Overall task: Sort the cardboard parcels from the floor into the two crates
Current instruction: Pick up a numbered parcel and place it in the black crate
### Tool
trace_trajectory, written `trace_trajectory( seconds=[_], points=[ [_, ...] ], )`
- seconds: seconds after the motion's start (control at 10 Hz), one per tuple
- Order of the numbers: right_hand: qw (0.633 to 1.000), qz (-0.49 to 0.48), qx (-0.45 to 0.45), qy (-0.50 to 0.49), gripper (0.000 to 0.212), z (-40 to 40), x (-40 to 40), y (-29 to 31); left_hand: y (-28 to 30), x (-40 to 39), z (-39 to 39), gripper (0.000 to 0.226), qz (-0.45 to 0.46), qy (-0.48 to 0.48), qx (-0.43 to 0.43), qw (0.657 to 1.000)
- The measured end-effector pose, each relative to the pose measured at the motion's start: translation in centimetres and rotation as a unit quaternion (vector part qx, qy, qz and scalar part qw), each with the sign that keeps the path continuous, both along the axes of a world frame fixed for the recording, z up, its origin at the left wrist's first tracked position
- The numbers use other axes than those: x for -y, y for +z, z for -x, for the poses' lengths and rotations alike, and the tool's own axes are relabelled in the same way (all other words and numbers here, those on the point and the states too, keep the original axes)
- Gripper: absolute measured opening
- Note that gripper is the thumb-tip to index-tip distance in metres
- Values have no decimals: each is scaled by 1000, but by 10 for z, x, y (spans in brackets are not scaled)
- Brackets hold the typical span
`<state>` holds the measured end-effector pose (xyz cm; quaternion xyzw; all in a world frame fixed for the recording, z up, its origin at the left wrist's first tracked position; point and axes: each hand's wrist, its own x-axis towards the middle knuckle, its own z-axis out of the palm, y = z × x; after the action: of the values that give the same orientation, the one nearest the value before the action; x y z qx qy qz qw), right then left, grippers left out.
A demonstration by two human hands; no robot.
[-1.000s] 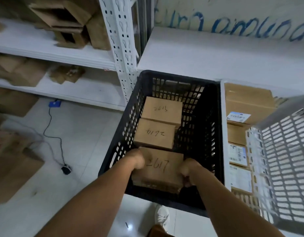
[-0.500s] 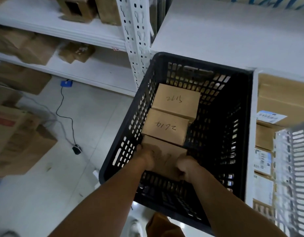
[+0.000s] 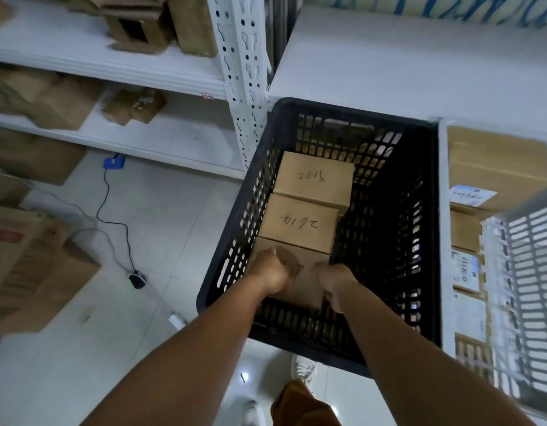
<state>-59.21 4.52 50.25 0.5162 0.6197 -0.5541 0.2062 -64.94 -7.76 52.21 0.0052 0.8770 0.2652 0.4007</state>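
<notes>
A black slatted crate (image 3: 235, 259) stands on the floor in the middle of the view. Inside it, along its left wall, lie two cardboard parcels with handwritten numbers, a far one (image 3: 315, 176) and a middle one (image 3: 299, 224). A third parcel (image 3: 306, 281) sits nearest me, low in the crate. My left hand (image 3: 270, 273) grips its left side and my right hand (image 3: 335, 282) grips its right side. Its written top is mostly hidden by my hands. A white slatted crate (image 3: 524, 290) holding labelled parcels stands at the right.
White metal shelving (image 3: 161, 78) with cardboard boxes runs along the left and back. A large brown box (image 3: 29, 265) sits on the floor at the left. A black cable (image 3: 112, 216) with a small plug trails over the tiles. My shoes (image 3: 303, 367) show below the crate.
Both hands have lowered the near parcel deeper into the black crate, against the middle parcel. The view has tilted and shifted a little to the left.
</notes>
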Motion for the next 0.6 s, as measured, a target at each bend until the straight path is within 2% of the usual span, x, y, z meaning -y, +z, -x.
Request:
trace_trajectory(
  seconds=[0.1,0.3,0.5,0.6],
  points=[
    [999,-42,-31,-9,40,-8,8,19,24,0,-8,51,-43,10,-40,998],
    [983,-72,-118,-118,50,-42,24,75,71,5,-43,43,-151,40,-89,984],
    [957,-84,-197,-194,44,-105,44,134,106,8,-96,34,-225,16,-83,971],
    [948,-107,-194,-230,46,-139,47,147,112,1,-124,33,-256,-10,-71,964]
  ],
)
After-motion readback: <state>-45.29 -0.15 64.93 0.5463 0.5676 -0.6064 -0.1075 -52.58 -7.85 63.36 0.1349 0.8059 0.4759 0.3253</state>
